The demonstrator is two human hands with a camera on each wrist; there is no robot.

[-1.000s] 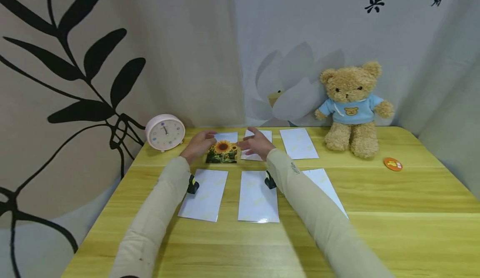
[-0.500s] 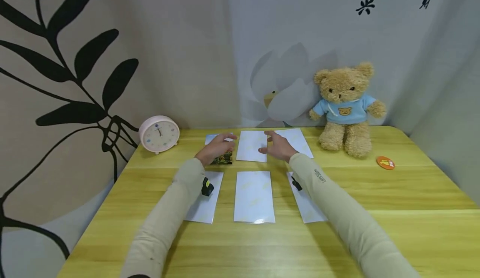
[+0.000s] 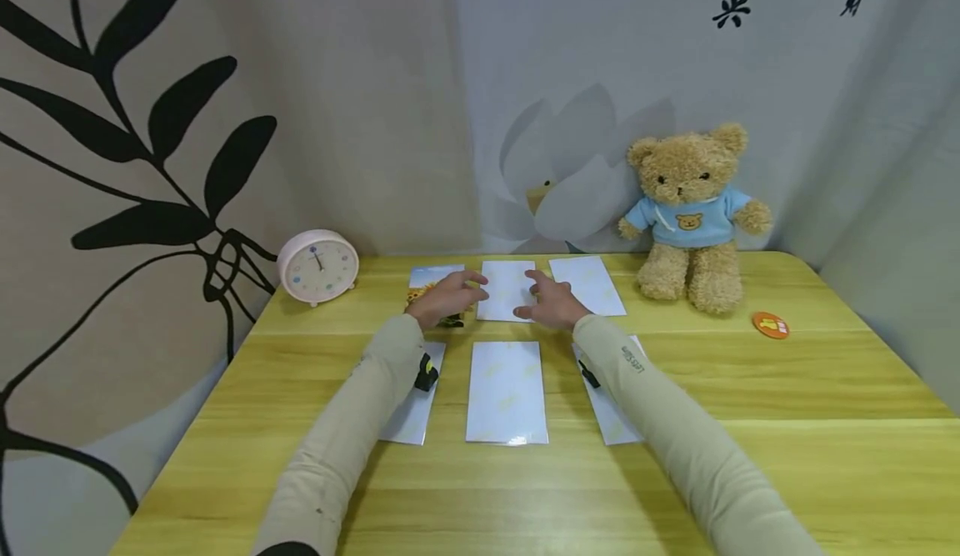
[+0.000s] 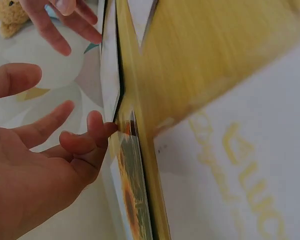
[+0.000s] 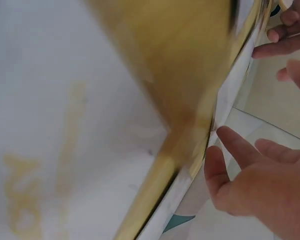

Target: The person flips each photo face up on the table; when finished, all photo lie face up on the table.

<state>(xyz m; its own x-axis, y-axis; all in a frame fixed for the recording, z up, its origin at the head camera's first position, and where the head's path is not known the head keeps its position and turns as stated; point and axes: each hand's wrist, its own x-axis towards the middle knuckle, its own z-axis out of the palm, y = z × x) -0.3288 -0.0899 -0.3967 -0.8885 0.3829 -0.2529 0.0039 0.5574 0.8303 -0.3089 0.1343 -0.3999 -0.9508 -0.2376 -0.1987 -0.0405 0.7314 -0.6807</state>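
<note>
My left hand (image 3: 448,298) reaches over the right part of a sunflower picture card (image 3: 426,276). Its fingers point toward a white card (image 3: 506,292) in the middle of the back row. On that card's other side is my right hand (image 3: 553,302), its thumb and fingers spread by the right edge. In the left wrist view the left little finger lies by the sunflower card's corner, next to the white card. The right wrist view has the right hand's fingertips (image 5: 224,132) at a white card's edge. Neither hand pinches anything.
Another white card (image 3: 587,287) lies at back right. The front row has a left card (image 3: 408,414), a middle card (image 3: 507,393) and a right card (image 3: 611,410), partly under the sleeves. A pink clock (image 3: 318,267), teddy bear (image 3: 690,214) and orange disc (image 3: 770,325) stand around.
My left hand has moved right, from the sunflower card's left side across to the middle white card. The right hand has moved from over that card to its right edge. The head view turned slightly.
</note>
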